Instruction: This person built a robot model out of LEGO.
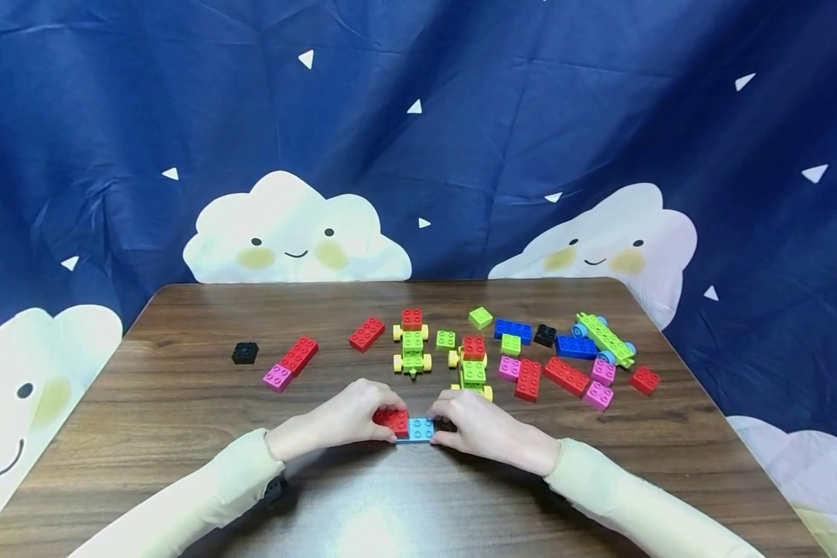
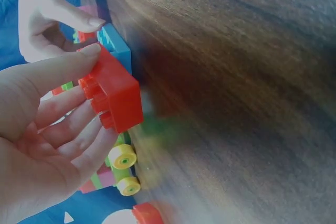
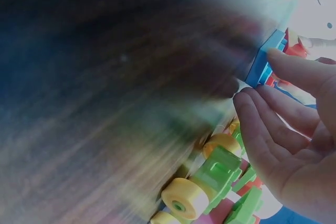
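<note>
I have the left hand (image 1: 356,415) pinching a red brick (image 1: 394,423), the right hand (image 1: 480,425) pinching the adjoining blue brick (image 1: 421,429), well in from the worktop (image 1: 363,496) sides. Just beyond, a yellow-wheeled car (image 1: 473,372) crowds the right hand; leftward I see more room.

Play-area type tabletop spot; home or studio, can't tell. Dark blue cloth (image 1: 432,46) fills upper frame, printed with smiling clouds (image 1: 296,225) and small white triangles (image 1: 307,59), hides what's behind. Brown wood-look table (image 1: 146,434) across lower half, toy bricks (image 1: 367,334) and wheeled toys (image 1: 412,342) scattered mid-frame.
</note>
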{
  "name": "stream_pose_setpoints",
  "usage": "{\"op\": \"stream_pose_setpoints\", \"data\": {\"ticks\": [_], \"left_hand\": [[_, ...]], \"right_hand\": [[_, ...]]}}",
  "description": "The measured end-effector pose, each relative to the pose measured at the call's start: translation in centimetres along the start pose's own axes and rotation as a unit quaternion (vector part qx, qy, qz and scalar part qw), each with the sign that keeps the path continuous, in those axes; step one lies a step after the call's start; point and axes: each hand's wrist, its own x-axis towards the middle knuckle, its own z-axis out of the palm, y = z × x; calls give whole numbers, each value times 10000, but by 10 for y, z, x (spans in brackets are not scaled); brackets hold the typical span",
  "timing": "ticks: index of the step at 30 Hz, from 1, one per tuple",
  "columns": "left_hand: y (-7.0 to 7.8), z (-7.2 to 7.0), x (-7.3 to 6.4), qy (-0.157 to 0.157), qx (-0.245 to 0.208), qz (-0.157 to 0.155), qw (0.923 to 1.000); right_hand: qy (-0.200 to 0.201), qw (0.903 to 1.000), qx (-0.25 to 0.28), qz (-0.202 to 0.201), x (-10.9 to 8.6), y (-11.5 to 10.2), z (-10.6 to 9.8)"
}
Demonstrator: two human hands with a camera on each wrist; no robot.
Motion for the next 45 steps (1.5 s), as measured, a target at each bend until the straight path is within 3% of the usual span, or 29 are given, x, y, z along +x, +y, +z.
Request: {"op": "stream_pose_setpoints", "data": {"ticks": [11, 23, 28, 39, 45], "left_hand": [[6, 2, -1, 206, 217, 156, 9994], [8, 5, 0, 429, 305, 39, 9986], [10, 6, -1, 393, 374, -41, 9985], [15, 5, 3, 244, 962, 251, 9947], [13, 7, 4, 291, 708, 112, 9970]], "right_hand": [[-11, 9999, -93, 38, 0, 0, 1], [-92, 9997, -198, 97, 2, -2, -2], [-121, 9996, -200, 136, 2, -3, -2], [-124, 9996, -201, 137, 2, -3, -1], [-129, 9996, -218, 153, 3, -4, -2]]}}
